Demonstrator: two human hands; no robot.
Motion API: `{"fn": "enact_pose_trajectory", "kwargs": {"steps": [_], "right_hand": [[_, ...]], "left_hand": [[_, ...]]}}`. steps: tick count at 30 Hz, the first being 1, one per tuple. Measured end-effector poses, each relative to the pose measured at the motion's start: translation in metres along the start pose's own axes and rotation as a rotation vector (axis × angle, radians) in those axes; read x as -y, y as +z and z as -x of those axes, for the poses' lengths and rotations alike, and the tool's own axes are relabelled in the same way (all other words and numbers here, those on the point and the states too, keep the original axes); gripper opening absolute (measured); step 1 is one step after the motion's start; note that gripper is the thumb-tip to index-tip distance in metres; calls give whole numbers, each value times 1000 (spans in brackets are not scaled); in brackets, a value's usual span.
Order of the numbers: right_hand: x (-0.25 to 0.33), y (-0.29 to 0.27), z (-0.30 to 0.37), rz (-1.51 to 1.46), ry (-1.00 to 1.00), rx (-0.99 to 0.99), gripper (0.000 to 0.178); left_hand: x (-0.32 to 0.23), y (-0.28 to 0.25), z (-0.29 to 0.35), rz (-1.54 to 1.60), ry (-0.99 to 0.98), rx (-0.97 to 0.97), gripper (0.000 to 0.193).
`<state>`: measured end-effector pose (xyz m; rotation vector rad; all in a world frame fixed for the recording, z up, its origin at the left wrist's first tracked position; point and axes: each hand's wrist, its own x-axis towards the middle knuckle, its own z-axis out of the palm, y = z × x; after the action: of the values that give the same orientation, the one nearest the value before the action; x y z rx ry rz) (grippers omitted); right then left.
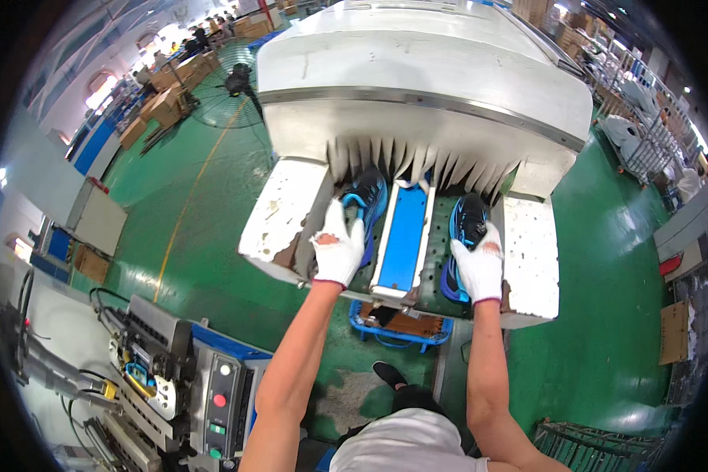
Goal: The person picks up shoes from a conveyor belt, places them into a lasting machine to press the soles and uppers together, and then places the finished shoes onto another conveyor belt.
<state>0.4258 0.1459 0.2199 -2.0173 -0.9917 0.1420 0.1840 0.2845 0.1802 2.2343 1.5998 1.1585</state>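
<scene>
Divider [405, 240], blue-topped, probably keeps pair parted: left shoe [376, 198] to its left, right shoe [470, 220] to its right
Hands apart either side of divider, left hand [338, 252] and right hand [480, 266] each clasping own shoe, likely to hold it straight
Left toe partly hidden by fringe [456, 164] at divider's far end; space beyond unseen; palms' contact covered

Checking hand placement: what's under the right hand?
A black-and-blue shoe, right of the blue-topped divider. Its black far end and blue near end show past the right hand; the stretch beneath the hand is covered, as is the shoe's underside.
</scene>
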Motion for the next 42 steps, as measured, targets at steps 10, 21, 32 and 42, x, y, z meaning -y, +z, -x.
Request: {"fn": "enact_pose_trajectory", "kwargs": {"steps": [10, 21, 32, 42], "right_hand": [[53, 55, -66, 279, -456, -240, 57], [61, 237, 346, 102, -833, 1770, 72], [100, 232, 526, 502, -1406, 1788, 68], [169, 143, 637, 596, -1463, 1976, 72]], "left_hand": [[2, -34, 40, 398, -27, 7, 57], [33, -331, 742, -535, -1614, -469, 22], [-103, -444, 1000, -574, -2366, -1120, 73], [-17, -368, 1010, -822, -2023, -1257, 34]]}}
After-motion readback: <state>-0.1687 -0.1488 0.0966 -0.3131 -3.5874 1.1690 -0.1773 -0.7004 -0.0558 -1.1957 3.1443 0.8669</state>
